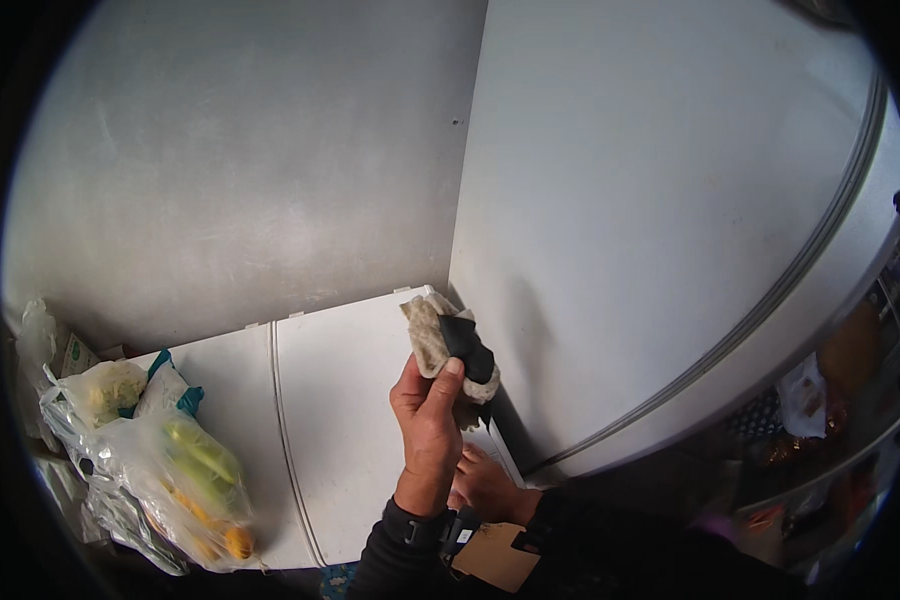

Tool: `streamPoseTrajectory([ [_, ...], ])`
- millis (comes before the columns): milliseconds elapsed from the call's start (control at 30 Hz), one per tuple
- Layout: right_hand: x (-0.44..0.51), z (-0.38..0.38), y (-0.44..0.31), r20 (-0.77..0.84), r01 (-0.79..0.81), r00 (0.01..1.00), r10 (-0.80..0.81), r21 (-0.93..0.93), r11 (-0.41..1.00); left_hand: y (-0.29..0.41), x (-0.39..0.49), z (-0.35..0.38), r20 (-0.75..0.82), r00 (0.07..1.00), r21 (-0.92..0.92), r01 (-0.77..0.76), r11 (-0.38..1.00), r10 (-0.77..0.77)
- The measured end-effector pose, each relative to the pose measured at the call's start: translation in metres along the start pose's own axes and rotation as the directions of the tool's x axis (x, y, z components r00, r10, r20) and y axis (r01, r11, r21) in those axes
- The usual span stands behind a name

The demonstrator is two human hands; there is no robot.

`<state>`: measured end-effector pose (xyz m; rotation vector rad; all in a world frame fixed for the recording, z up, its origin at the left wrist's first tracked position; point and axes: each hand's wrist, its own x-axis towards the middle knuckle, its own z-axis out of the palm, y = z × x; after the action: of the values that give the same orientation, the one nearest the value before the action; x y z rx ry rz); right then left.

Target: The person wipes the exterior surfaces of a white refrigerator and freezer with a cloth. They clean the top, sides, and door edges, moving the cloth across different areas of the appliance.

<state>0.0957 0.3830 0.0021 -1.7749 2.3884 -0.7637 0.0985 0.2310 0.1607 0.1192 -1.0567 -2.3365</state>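
Note:
My left hand (429,416) is raised over the right end of a white chest-freezer lid (345,420). Between its thumb and fingers it pinches a crumpled beige fleecy cloth (429,337). A black fabric piece (465,346) lies across the cloth; whether the two are joined I cannot tell. My right hand (487,484) is lower, partly hidden behind the left wrist, its fingers curled just below the cloth. Whether it grips anything is hidden. Under both wrists a flat tan piece (495,559), perhaps cardboard, shows against dark clothing.
Clear plastic bags (187,480) with green and yellow produce sit on the lid's left end, beside a white-and-teal packet (166,386). A grey wall (232,172) rises behind. At the right stands a tall pale refrigerator (645,225); cluttered shelves (817,450) lie beyond it.

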Motion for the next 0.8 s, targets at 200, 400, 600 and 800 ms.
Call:
streamPoseTrajectory([
  [200,-0.001,0.014,0.019,-0.111,0.037,0.993,-0.030,0.067,0.997,0.009,0.027,0.145,0.497,0.564,0.203,-0.815,0.543,0.660],
  [400,-0.013,0.026,0.016,-0.182,0.041,0.983,-0.028,0.065,0.997,0.006,0.064,0.200,0.508,0.349,0.254,-0.934,0.250,0.787],
  [600,-0.007,0.012,-0.001,-0.252,0.037,0.968,-0.011,0.098,0.995,0.038,0.198,0.225,0.146,0.858,0.406,-0.505,0.761,0.492],
  [800,-0.003,-0.004,-0.009,-0.152,-0.019,0.988,0.028,0.061,0.998,0.041,0.137,0.233,0.274,0.680,0.390,-0.725,0.568,0.680],
])
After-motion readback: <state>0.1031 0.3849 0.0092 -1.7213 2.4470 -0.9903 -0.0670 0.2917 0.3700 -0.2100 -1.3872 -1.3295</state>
